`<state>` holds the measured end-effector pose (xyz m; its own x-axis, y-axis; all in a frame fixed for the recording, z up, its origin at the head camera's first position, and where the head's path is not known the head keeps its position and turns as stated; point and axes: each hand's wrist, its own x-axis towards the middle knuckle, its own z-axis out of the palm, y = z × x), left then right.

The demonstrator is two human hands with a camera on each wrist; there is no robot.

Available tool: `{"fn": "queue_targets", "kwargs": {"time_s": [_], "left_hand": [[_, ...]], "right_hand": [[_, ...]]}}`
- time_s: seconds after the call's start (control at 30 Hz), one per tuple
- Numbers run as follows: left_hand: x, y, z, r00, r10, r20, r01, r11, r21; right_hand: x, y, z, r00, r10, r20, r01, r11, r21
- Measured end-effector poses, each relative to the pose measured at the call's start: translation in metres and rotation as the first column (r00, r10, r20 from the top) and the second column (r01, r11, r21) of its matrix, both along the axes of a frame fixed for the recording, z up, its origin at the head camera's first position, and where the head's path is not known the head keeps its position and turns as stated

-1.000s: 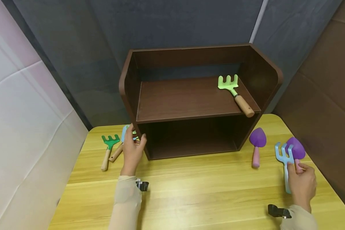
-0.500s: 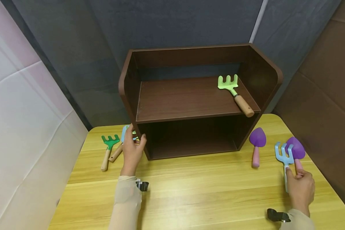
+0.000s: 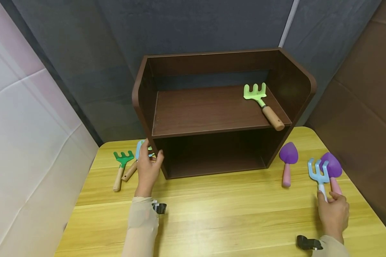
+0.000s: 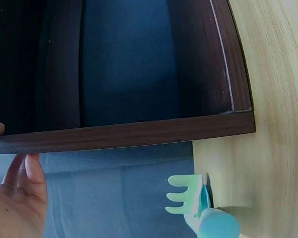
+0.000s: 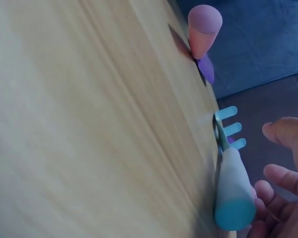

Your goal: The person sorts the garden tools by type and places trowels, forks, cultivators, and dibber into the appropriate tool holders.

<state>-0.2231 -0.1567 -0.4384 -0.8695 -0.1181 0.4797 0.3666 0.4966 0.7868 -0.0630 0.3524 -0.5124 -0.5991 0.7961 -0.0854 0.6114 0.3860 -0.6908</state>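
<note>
My left hand (image 3: 148,169) grips the left side panel of a dark brown two-tier shelf (image 3: 209,130); in the left wrist view the thumb lies on one face of the panel and the fingers (image 4: 35,173) on the other. At the right, my right hand (image 3: 333,212) hovers over the handle of a light blue hand fork (image 3: 318,173) lying on the table. The right wrist view has thumb and fingers (image 5: 283,178) apart, beside the fork's pale handle (image 5: 233,183), pinching nothing. A purple trowel (image 3: 331,165) with a pink handle lies partly under the fork's tines.
Another purple trowel (image 3: 288,154) lies between shelf and fork. On the upper tier rests a light green hand fork (image 3: 255,94), its wooden handle jutting over the edge. Left of the shelf lie a green hand fork (image 3: 123,159) and partly hidden blue and green tools. Fabric walls enclose the table.
My right hand has drawn back toward the near edge and slightly left, from beside the trowel's handle to over the blue fork's handle. The left hand and shelf stay nearly still.
</note>
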Motion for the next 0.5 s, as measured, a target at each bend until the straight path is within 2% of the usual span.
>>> {"fn": "queue_targets", "kwargs": {"time_s": [0.5], "left_hand": [[0.0004, 0.0002, 0.0002, 1.0, 0.013, 0.0, -0.013, 1.0, -0.003]], "right_hand": [[0.0026, 0.0013, -0.0091, 1.0, -0.011, 0.012, 0.011, 1.0, -0.001]]}}
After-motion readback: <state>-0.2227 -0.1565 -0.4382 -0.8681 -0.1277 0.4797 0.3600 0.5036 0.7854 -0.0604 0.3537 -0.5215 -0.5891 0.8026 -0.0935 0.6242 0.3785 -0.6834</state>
